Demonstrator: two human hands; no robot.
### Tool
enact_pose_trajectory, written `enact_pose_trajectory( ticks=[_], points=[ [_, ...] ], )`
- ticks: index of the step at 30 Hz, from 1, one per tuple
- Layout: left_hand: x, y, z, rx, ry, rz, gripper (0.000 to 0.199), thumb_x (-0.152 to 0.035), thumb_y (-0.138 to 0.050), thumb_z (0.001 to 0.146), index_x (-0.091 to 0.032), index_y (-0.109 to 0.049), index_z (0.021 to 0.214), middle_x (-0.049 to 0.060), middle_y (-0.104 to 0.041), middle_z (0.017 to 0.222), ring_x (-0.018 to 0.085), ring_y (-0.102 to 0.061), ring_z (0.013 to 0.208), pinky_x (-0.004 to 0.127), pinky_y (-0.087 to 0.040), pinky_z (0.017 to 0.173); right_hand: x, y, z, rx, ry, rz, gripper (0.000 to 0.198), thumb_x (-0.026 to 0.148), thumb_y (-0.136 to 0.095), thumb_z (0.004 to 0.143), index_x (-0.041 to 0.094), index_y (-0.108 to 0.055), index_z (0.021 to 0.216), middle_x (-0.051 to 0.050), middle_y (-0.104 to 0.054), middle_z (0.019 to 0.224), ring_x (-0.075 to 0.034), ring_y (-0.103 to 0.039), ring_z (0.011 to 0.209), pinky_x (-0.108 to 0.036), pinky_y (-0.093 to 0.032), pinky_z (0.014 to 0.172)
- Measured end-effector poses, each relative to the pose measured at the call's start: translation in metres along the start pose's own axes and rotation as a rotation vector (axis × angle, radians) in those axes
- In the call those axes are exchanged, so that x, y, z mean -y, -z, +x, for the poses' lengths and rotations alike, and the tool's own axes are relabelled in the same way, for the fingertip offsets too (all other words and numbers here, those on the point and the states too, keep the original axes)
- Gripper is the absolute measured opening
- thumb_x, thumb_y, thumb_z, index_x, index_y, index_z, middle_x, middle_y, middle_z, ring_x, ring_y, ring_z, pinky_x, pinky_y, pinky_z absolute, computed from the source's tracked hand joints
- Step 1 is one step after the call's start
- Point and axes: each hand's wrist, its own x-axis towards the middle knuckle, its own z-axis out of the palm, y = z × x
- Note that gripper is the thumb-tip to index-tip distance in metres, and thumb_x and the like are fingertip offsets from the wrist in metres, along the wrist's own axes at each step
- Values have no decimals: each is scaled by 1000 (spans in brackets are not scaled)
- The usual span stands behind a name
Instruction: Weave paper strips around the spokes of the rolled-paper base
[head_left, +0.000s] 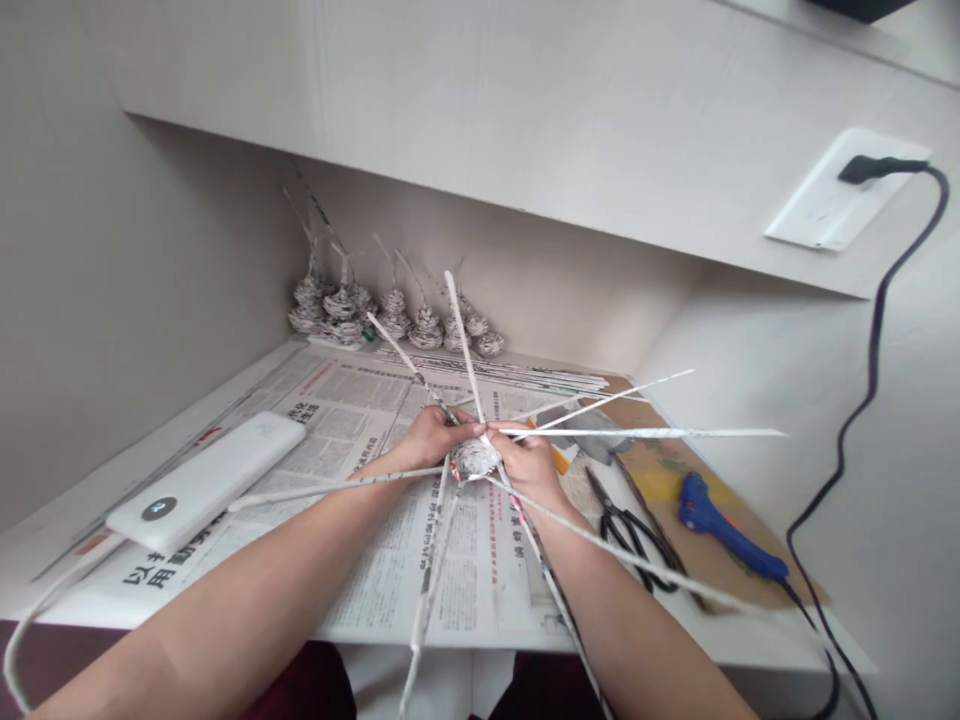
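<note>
Between my two hands is a small round woven piece (474, 458) made of rolled newspaper, with several long paper rods sticking out of it all round. My left hand (439, 432) pinches its left upper edge, thumb pointing toward the middle. Opposite it, my right hand (527, 462) grips the right edge, with thumb and fingers closed near the base of a rod. One pale paper rod (466, 350) rises from the far side, and another paper rod (660, 433) stretches out to the right. The fingers' undersides are hidden.
Newspaper (360, 450) covers the table. A white power bank (210, 478) with a cable lies left. To the right are black scissors (636, 530) and a blue glue gun (727, 528) on cardboard (675, 490). Several woven gourd shapes (426, 328) and loose paper rods (525, 372) sit at the back.
</note>
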Motion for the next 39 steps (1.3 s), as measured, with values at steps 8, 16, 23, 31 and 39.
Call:
enact_pose_trajectory(
  ticks=[8, 16, 23, 31, 39],
  points=[
    [-6, -2, -2, 31, -36, 33, 37, -46, -78, 59, -12, -70, 73, 3, -67, 63, 16, -58, 60, 26, -43, 59, -6, 0, 4, -47, 18, -4, 19, 33, -73, 60, 18, -72, 72, 0, -68, 60, -16, -61, 57, -26, -46, 55],
    [-10, -10, -6, -60, -7, -56, 34, -44, -80, 57, -14, -65, 65, -2, -58, 54, 11, -49, 51, 24, -36, 53, -10, -2, 5, -23, 32, -40, 21, 38, -73, 60, 19, -70, 69, -1, -70, 63, -18, -63, 59, -28, -48, 58],
    [-12, -11, -6, -63, 40, -184, 36, -39, -84, 50, -14, -60, 62, -4, -54, 51, 8, -45, 47, 22, -33, 49, 0, -3, 3, 4, -176, 106, 25, 34, -75, 57, 15, -65, 70, -1, -65, 54, -18, -59, 48, -29, -47, 51],
    [-6, -10, -2, -86, 103, -226, 35, -40, -83, 52, -14, -62, 63, -2, -57, 50, 9, -48, 44, 24, -35, 48, 2, 1, 0, 41, -81, -7, 25, 38, -71, 65, 16, -68, 76, -3, -68, 62, -19, -62, 55, -28, -47, 52],
    [5, -2, 2, 74, 148, -204, 39, -45, -83, 57, -12, -73, 76, 7, -69, 65, 16, -60, 55, 29, -45, 56, -8, 5, 3, 100, 61, -77, 20, 35, -71, 69, 16, -72, 75, -5, -72, 71, -23, -66, 65, -30, -50, 60]
  ],
)
